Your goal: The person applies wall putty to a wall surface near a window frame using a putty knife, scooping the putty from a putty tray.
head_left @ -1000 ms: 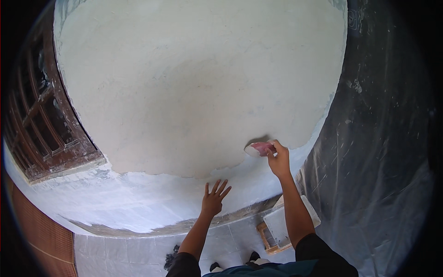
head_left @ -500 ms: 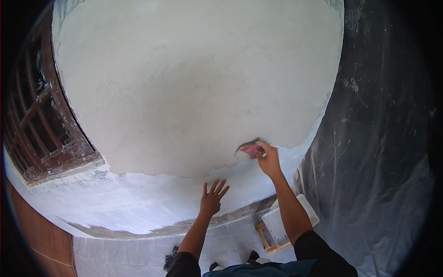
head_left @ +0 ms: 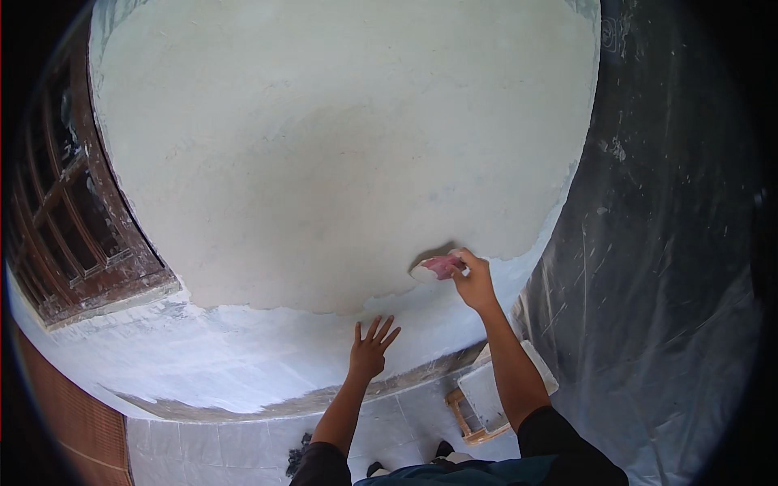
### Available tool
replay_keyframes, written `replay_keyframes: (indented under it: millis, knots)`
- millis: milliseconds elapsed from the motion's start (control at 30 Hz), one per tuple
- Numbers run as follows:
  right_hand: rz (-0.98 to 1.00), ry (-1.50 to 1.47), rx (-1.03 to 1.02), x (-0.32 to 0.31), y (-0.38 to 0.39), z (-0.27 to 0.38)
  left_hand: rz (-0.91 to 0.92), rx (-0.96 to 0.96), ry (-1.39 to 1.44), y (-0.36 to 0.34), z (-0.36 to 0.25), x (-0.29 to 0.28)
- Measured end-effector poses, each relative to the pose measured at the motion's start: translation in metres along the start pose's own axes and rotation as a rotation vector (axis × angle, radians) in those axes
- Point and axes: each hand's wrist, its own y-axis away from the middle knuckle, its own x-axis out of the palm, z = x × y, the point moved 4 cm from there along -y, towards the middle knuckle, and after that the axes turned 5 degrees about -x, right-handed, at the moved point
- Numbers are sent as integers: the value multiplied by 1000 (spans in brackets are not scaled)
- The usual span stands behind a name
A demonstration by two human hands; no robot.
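In my right hand (head_left: 474,281) is a hand-sized pink and white tool (head_left: 440,266), its exact kind unclear, pinched between thumb and fingers. It lies against or just off the wall, at the lower right of a large greenish-grey coated area (head_left: 340,170), and casts a shadow there. Lower and to the left, my left hand (head_left: 369,355) spreads its fingers over the white lower band of the wall (head_left: 243,344). It holds nothing; whether the palm touches the wall cannot be made out. A ragged edge runs between the grey coat and the white band.
A brown wooden paned window (head_left: 77,202) is at the left. Dark plastic sheeting (head_left: 648,267) hangs on the right. By my right forearm stands a wooden stool (head_left: 464,415) with a pale top. Grey tiles (head_left: 243,445) cover the floor, with a dark crumpled item (head_left: 297,456) near my left arm.
The pink and white tool has tilted slightly and shifted a little to the left. Both hands stay almost in the same places, and the whole view has shifted slightly.
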Motion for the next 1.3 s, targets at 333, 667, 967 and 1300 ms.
replay_keyframes:
  millis: [333, 667, 967, 1300]
  knots:
    - [12, 12, 0, 1, 9, -15, -12, 10, -15, -1, -1, 0]
    - [-56, 32, 129, -4, 17, -27, -32, 36, -48, -2, -3, 11]
    - [-78, -113, 147, 4, 17, -26, -9, 35, -64, -2, -3, 11]
    - [-173, -305, 285, 20, 27, -25, 9, 25, -12, -2, -9, 9]
